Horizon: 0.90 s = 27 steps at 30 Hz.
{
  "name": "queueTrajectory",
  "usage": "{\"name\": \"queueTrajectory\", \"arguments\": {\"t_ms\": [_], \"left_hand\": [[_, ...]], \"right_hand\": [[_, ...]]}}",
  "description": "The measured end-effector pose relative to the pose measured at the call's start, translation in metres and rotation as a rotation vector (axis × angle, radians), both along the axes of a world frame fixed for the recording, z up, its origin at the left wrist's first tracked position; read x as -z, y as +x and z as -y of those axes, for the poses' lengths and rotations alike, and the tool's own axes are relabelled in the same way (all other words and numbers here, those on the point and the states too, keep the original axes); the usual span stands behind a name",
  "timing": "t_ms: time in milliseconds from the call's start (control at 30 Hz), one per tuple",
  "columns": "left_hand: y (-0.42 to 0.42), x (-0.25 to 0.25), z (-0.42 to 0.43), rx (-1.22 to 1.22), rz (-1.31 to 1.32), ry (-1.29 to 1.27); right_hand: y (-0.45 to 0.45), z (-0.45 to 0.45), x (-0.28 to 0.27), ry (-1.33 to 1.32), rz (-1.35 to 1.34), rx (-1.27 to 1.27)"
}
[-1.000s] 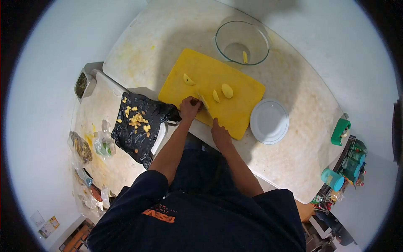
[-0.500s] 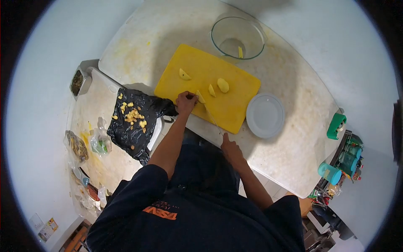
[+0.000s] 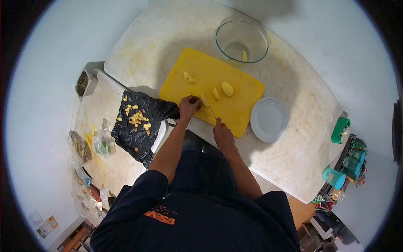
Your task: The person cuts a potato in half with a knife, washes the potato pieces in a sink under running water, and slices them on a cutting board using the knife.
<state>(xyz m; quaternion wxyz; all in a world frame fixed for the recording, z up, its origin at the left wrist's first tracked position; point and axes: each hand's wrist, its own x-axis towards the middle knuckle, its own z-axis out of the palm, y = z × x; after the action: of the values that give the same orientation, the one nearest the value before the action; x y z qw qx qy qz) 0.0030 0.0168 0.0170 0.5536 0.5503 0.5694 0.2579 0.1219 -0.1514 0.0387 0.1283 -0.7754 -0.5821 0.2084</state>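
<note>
On the yellow cutting board (image 3: 235, 113) a peeled potato wedge (image 3: 204, 100) lies near the front edge. My left hand (image 3: 190, 106) is closed, its fingertips pinched at the wedge's left side. My right hand (image 3: 223, 133) grips a knife (image 3: 212, 111) by its handle, and the thin blade slants up to the wedge, touching or just over it. Beyond the blade are another potato wedge (image 3: 216, 94) and a larger peeled potato piece (image 3: 227, 89). One more wedge (image 3: 189, 78) rests farther back on the left.
A glass bowl (image 3: 216, 40) with a few potato sticks (image 3: 244, 56) stands behind the board. To the right is a white plate (image 3: 269, 119). Peelings (image 3: 137, 118) lie on a black plastic bag (image 3: 126, 140) at left. A green dispenser (image 3: 340, 130) sits at the table's right edge.
My right hand has moved forward and left with the knife, bringing the blade up along the wedge. My left hand stays at the wedge. The whole view has shifted slightly.
</note>
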Motion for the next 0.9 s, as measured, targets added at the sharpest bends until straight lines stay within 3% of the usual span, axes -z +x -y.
{"name": "queueTrajectory", "arguments": {"t_ms": [467, 900], "left_hand": [[0.000, 0.017, 0.000, 0.024, -0.315, 0.255], [-0.004, 0.026, -0.007, 0.052, -0.231, 0.136]], "right_hand": [[-0.013, -0.010, 0.015, -0.043, 0.093, -0.045], [-0.014, -0.016, 0.006, -0.089, 0.118, -0.043]]}}
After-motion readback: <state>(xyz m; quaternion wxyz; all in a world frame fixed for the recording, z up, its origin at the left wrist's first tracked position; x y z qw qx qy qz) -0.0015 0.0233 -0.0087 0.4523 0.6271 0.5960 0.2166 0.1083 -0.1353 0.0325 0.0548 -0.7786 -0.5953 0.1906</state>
